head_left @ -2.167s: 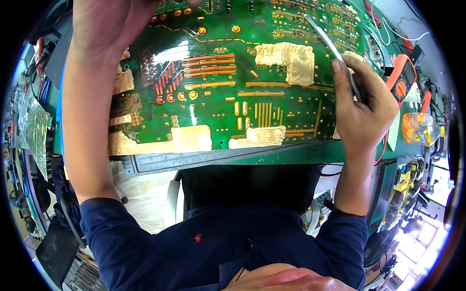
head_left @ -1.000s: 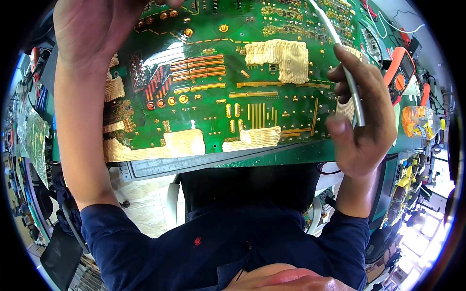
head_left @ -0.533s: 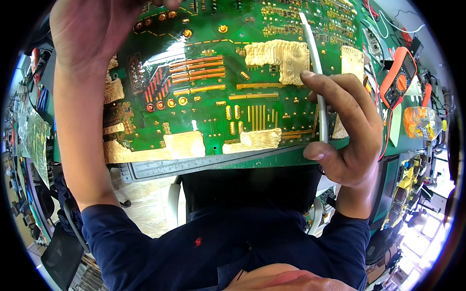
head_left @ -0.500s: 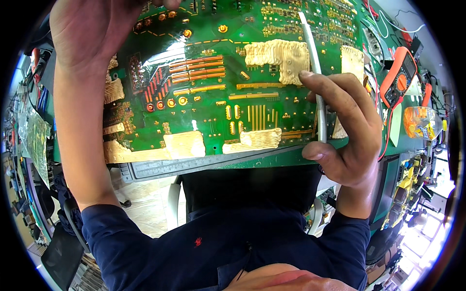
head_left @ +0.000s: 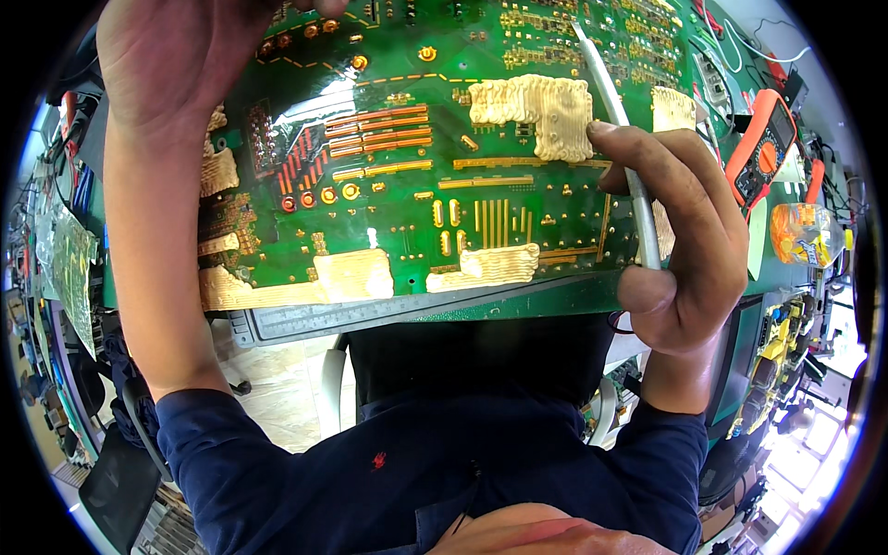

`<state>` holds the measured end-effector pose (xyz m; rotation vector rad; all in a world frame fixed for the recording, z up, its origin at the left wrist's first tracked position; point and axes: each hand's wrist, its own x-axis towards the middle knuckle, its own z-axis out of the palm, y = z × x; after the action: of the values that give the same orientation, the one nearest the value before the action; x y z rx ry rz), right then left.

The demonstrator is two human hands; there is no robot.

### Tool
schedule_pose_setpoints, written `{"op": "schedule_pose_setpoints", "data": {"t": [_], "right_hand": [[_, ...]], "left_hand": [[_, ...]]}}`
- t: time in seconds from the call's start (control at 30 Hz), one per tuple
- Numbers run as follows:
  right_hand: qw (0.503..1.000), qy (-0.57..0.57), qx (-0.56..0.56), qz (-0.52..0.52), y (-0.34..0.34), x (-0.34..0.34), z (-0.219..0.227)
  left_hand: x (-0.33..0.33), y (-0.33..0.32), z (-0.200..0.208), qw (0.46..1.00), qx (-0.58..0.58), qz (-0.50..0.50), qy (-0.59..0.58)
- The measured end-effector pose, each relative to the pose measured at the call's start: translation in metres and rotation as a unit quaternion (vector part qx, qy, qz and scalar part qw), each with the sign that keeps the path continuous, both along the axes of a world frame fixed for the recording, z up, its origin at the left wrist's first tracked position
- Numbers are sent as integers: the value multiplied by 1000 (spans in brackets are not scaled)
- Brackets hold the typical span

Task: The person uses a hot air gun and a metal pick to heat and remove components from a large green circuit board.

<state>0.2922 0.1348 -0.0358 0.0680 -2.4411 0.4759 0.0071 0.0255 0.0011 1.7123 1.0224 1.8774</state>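
A large green circuit board (head_left: pixel 416 185) with gold traces and pale solder patches is tilted up in front of me. My left hand (head_left: pixel 176 55) grips its upper left corner. My right hand (head_left: pixel 680 240) is closed around a thin silver tool (head_left: pixel 615 111), probably tweezers. The tool lies over the board's right part, its tip pointing up and away beside a large pale patch (head_left: pixel 536 106). My dark blue sleeves and chest fill the lower part of the view.
An orange multimeter (head_left: pixel 763 148) and a clear bag of yellow parts (head_left: pixel 805 231) lie on the bench to the right. More boards and cables crowd the left edge. A green mat (head_left: pixel 518 301) shows under the board's near edge.
My right hand has slid leftward over the board and turned the tool more upright. The board has shifted slightly in my left hand's grip.
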Motion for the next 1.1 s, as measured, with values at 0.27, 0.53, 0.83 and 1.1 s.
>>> {"op": "schedule_pose_setpoints", "data": {"t": [0.27, 0.53, 0.83, 1.1], "right_hand": [[999, 3, -35, -39, -5, 1, 3], [995, 36, -89, -37, -5, -1, -8], [1000, 15, 7, -8, -3, -2, -20], [997, -36, 50, -38, -8, 1, -19]], "left_hand": [[-7, 6, -4, 1000, -3, 22, 21], [-14, 3, -3, 999, 28, -9, 40], [-7, 4, -3, 999, 40, -5, 34], [-3, 6, -4, 1000, 14, 22, 9]]}}
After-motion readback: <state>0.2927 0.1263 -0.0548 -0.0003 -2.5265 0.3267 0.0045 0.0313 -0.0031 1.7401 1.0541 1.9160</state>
